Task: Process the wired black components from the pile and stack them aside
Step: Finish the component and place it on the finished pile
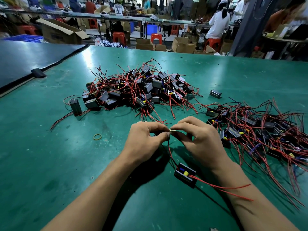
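A big pile of black box components [136, 87] with red and black wires lies in the middle of the green table [50, 155]. A second heap of them [260, 130] spreads at the right. One black component [185, 175] with yellow and blue parts lies between my forearms, and its red and black wires rise to my fingers. My left hand [146, 140] pinches those wire ends. My right hand [198, 139] pinches a small yellow rubber band [171, 130] at the same spot, fingertip to fingertip.
A spare yellow rubber band [97, 136] lies on the table left of my hands. One lone black box [215, 93] sits right of the pile. A dark mat [25, 60] covers the far left. Cardboard boxes, red stools and people stand beyond the table.
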Available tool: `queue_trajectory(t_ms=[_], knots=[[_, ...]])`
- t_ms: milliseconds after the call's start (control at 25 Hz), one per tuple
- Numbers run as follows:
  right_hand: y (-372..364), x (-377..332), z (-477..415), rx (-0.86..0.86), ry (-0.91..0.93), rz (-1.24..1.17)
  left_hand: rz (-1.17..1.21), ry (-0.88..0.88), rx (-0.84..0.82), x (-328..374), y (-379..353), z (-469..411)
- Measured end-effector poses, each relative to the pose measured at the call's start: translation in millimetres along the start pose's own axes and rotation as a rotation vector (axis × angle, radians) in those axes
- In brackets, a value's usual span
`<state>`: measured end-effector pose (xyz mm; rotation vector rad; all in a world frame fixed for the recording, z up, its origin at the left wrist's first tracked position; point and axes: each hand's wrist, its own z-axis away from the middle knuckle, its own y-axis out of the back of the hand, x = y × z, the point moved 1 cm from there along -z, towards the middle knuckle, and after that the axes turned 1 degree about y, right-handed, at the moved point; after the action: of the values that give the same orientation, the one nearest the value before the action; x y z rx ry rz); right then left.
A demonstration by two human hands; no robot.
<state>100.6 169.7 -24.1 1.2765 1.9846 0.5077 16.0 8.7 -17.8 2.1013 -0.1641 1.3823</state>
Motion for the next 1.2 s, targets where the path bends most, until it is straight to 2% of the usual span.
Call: queue_trajectory(t_ms=[200, 360, 520, 600, 760, 840, 1000, 1080, 1200], knots=[[0.4, 2.0, -0.8, -0.009, 0.018, 0.020, 0.013, 0.000, -0.019, 0.5, 1.4, -1.1], [-0.1, 1.1, -2.7, -0.107, -0.037, 0.000, -0.038, -0.043, 0.007, -1.6, -0.3, -0.8], [-4.9, 2.8, -4.6, -0.260, -0.375, -0.111, -0.208, -0.193, 0.066, -3.2, -3.8, 1.0], [-6.5, 3.0, -6.1, -0.372, -0.517, -0.160, -0.258, -0.206, 0.055, -3.9, -5.6, 2.4], [2.5, 3.1, -6.9, -0.495, -0.782, -0.539, -0.248, -0.206, 0.028, -4.1, -8.3, 3.2], [8.1, 4.1, -6.3, -0.456, -0.716, -0.546, -0.176, -0.165, 0.019, -4.7, -7.6, 1.9], [8.0, 2.7, -4.2, -0.208, -0.340, -0.256, -0.061, -0.041, -0.009, -4.9, -3.6, -1.4], [3.5, 0.1, -2.0, -0.151, -0.150, -0.092, -0.044, -0.028, -0.028, -4.6, -2.2, -1.4], [1.3, -0.3, 0.7, -0.093, -0.030, 0.048, -0.027, -0.016, -0.037, -4.7, -1.1, -1.4]])
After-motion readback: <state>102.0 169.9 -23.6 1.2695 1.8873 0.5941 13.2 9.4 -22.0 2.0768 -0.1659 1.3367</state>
